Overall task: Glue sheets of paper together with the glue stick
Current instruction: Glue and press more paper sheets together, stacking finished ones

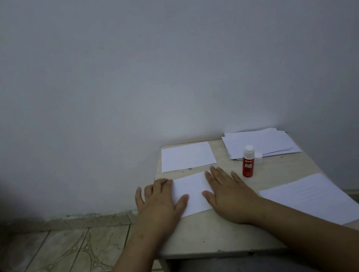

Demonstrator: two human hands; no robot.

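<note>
Up against the wall (159,55) stands a small table (214,232), with tiled floor (52,266) to its left. At the table's far left lies a single sheet (187,156); at the far right is a loose stack (261,143) of paper. A red glue stick (248,162) stands upright just in front of that stack, uncapped, with its white cap (258,157) beside it to the right. A large sheet (314,198) lies along the near right edge, partly overhanging it. Nothing stands between the hands and the glue stick.

Between the hands lies the folded paper (193,193), near the table's left edge. The left hand (159,201) lies flat on its left end, fingers straight and spread, little finger past the table edge. The right hand (229,194) lies flat on its right end, fingers straight and pointing away, thumb stretched toward the left thumb. Both press down and grasp nothing; both forearms reach in from the bottom.
</note>
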